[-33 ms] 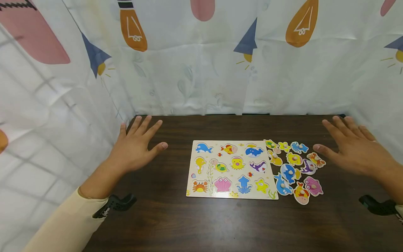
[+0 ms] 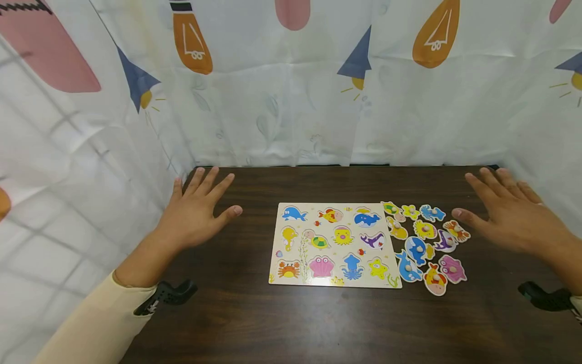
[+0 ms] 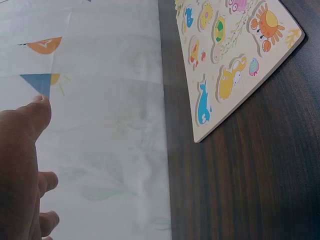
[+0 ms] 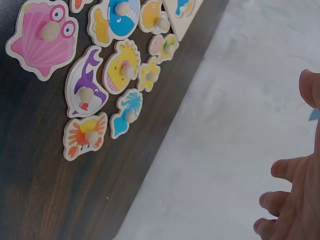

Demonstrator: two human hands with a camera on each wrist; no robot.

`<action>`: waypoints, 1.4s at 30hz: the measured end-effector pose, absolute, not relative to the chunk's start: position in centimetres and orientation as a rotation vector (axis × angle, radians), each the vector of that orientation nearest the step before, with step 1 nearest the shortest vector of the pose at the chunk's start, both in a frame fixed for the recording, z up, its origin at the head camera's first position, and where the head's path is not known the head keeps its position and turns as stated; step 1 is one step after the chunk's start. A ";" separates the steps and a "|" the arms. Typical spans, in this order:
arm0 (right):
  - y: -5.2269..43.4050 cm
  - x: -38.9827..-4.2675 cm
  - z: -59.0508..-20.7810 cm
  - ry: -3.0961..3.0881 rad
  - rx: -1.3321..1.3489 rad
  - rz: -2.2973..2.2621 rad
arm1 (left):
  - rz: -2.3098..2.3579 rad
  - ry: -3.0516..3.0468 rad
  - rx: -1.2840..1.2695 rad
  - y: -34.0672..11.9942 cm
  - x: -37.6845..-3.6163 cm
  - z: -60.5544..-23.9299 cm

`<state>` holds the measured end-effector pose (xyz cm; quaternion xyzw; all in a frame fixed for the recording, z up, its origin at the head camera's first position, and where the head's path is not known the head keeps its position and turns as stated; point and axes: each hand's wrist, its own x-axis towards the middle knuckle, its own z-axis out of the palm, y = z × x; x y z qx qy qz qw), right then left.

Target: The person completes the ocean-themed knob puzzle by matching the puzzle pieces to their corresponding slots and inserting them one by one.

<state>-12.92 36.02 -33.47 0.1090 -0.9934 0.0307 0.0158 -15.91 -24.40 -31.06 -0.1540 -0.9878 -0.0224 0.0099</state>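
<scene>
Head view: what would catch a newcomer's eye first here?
The bright sea-animal puzzle board lies mid-table on the dark wooden table, with a cluster of loose knobbed pieces just right of it. The left hand and right hand are spread open at either side, holding nothing.

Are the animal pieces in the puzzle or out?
Out. The animal pieces lie loose on the table beside the puzzle board, whose slots are empty.

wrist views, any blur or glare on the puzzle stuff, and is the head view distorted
Left wrist view: puzzle board sharp, left hand soft at the edge. Right wrist view: loose pieces crisp, no glare, right hand blurred. Head view: even light, table edge slightly bowed.
</scene>
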 end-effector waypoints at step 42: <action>32.7 -11.8 -36.9 -3.053 0.469 0.263 | -0.372 -3.034 -0.787 -22.2 -13.2 -41.8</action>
